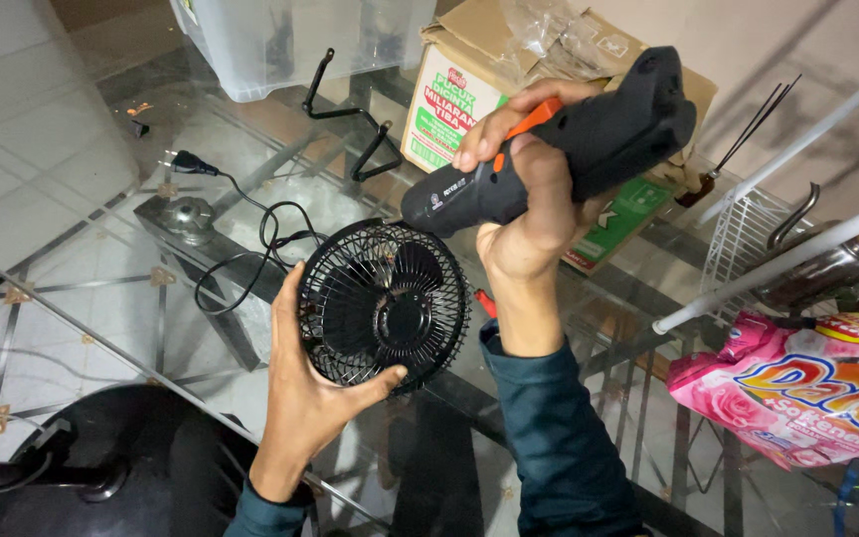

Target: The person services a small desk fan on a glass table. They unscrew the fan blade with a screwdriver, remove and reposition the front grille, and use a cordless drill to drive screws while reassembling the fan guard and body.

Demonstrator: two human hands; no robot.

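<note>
Nearest the viewer, the left hand [305, 398], in a dark teal sleeve, cups the rim of a small round black fan with a wire-grille guard [383, 301]: the thumb lies across the lower edge, the fingers curl behind the left side. The fan is held above a clear glass tabletop [101, 229], grille facing up. Just beside it, the right hand [529, 214] is wrapped tight around the grip of a black cordless power screwdriver with an orange trigger [569, 144], forefinger along the trigger; the tool's nose meets the fan's upper rim. The fan's black power cord [251, 239] loops over the glass to its plug. At right lie a pink flowered detergent pouch [797, 388] and a white wire rack [748, 239]. Farther off stand an open brown cardboard box [469, 89] and a translucent plastic storage bin [280, 40].
</note>
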